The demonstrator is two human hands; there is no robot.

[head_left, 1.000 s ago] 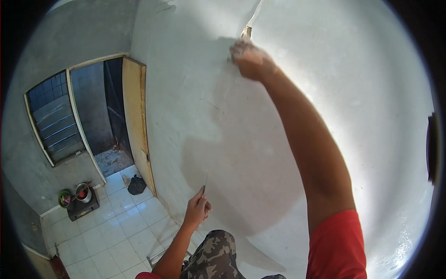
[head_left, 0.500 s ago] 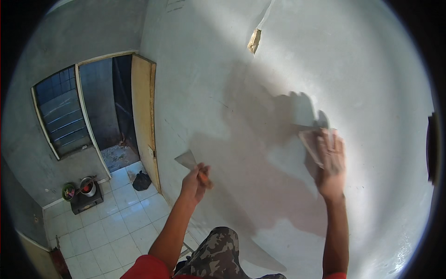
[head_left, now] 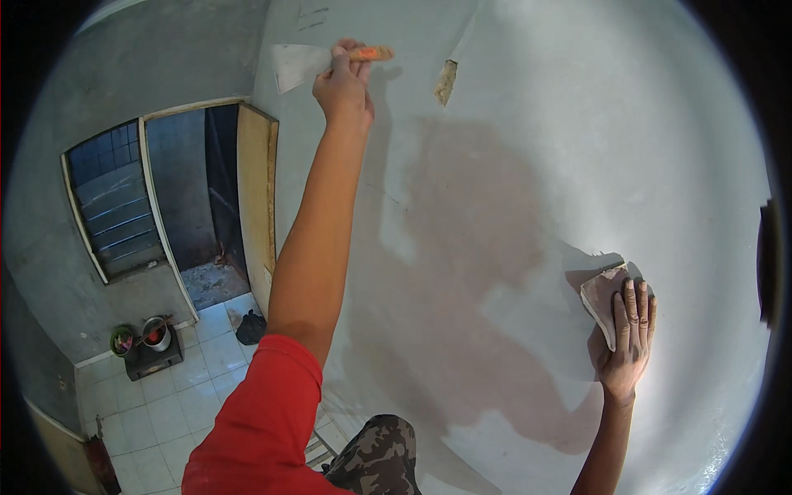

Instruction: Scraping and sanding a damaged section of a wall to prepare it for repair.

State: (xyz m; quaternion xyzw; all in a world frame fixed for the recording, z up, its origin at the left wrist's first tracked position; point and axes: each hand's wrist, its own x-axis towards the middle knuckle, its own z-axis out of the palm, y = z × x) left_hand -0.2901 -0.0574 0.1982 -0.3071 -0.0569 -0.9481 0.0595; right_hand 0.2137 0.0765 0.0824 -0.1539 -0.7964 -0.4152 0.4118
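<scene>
My left hand (head_left: 345,92) is raised high in front of the grey wall (head_left: 511,165), its fingers closed on the handle of a putty knife (head_left: 301,66). The knife has a wide pale metal blade pointing left and an orange and wood-coloured handle. Lower and to the right, my right hand (head_left: 631,334) presses a folded piece of sandpaper (head_left: 604,299) to the wall. Its fingers lie stretched over the sheet's right part, while the brownish left part shows beside them. A rough chipped hole (head_left: 445,82) in the plaster is right of the putty knife.
At the left, a wooden door (head_left: 254,181) stands ajar beside a louvred window (head_left: 115,198). A black bag (head_left: 251,328) lies on the white tiled floor (head_left: 169,404). Near the far wall, a metal pot (head_left: 155,333) and a green container (head_left: 123,340) stand by a dark low block (head_left: 157,360).
My left hand has gone up the wall with the putty knife, the arm now stretched out. My right hand and the sandpaper have shifted right and down.
</scene>
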